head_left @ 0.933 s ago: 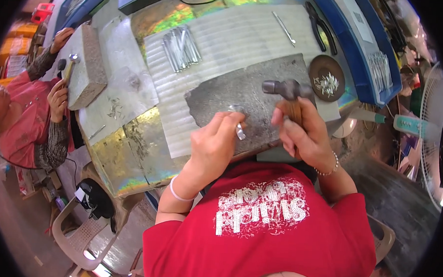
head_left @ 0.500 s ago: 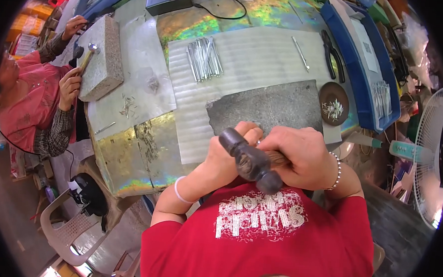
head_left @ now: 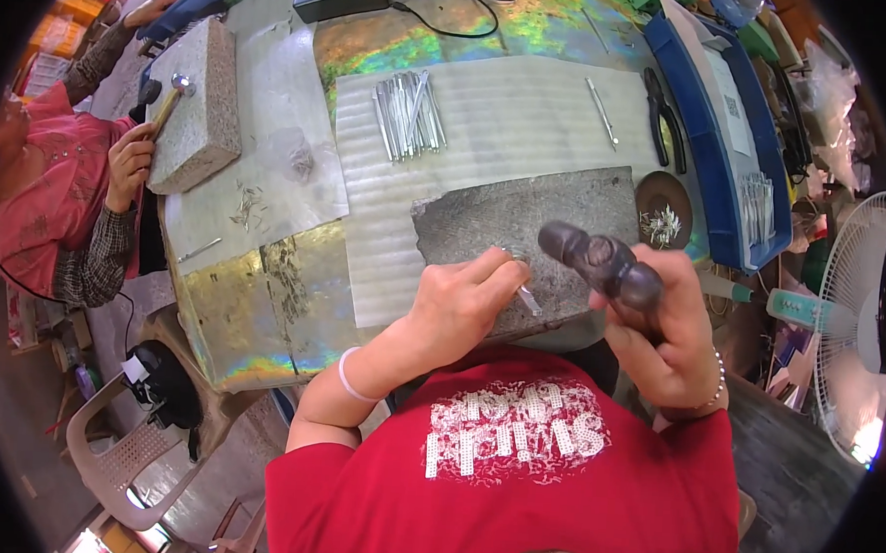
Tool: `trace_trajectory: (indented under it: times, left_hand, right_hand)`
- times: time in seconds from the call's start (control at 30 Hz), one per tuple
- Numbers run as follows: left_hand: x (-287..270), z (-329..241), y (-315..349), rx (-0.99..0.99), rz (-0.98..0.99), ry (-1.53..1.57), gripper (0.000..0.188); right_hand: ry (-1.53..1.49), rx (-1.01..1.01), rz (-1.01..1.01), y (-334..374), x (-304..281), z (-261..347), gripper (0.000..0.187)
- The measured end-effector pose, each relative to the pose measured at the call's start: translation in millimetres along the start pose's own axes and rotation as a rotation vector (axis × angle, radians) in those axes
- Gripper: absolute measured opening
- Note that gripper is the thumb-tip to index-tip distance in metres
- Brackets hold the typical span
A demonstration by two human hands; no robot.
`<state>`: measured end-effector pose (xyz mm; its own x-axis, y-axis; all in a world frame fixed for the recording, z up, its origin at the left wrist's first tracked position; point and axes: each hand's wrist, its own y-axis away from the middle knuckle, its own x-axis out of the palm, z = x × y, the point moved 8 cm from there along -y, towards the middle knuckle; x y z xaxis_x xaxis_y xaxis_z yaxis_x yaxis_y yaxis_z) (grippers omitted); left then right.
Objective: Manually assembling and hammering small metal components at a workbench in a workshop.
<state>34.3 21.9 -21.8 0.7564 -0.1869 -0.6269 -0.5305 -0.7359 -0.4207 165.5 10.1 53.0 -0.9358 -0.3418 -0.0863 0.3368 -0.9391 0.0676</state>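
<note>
My right hand [head_left: 660, 333] is closed round the handle of a dark ball-peen hammer [head_left: 600, 263], its head raised above the slab's near right part. Between the pinched fingers of my left hand [head_left: 470, 300] is a small silver metal piece [head_left: 529, 300], its end sticking out at the near edge of a dark grey stone slab [head_left: 542, 207]. The rest of that piece is hidden by my fingers. To the slab's right stands a brown bowl [head_left: 652, 190] holding many tiny silver pins [head_left: 663, 226].
On the white foam sheet lie a bundle of silver rods [head_left: 408, 117], a single rod [head_left: 602, 113] and black-handled pliers [head_left: 666, 120]. A blue tray [head_left: 703, 190] borders the right. At left, a co-worker's hand [head_left: 128, 165] holds a hammer [head_left: 167, 110] by a granite block [head_left: 206, 114].
My hands have come apart: the right has moved right with the hammer, and the silver piece now shows in my left. The co-worker's far hand has reached farther away.
</note>
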Motion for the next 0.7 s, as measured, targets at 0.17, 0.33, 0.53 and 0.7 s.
trace_trajectory:
  times: [0.17,0.33,0.53,0.7]
  left_hand:
    - [-4.1,-0.7,-1.4,-0.008,-0.012,0.016,0.023]
    - [-2.8,-0.6,-1.3,-0.015,-0.030,0.032,0.021]
    - [-2.4,0.3,-3.1,-0.046,-0.003,0.037,0.020]
    - [-3.3,0.5,-2.6,-0.046,-0.025,0.061,0.019]
  right_hand:
    - [0.399,-0.191,0.175,16.1,-0.3,26.2,0.046]
    - [0.551,-0.330,0.154,24.4,2.1,37.7,0.056]
    - [0.653,-0.393,0.123,28.0,4.0,37.5,0.058]
    - [0.739,-0.375,0.153,28.0,10.1,38.4,0.057]
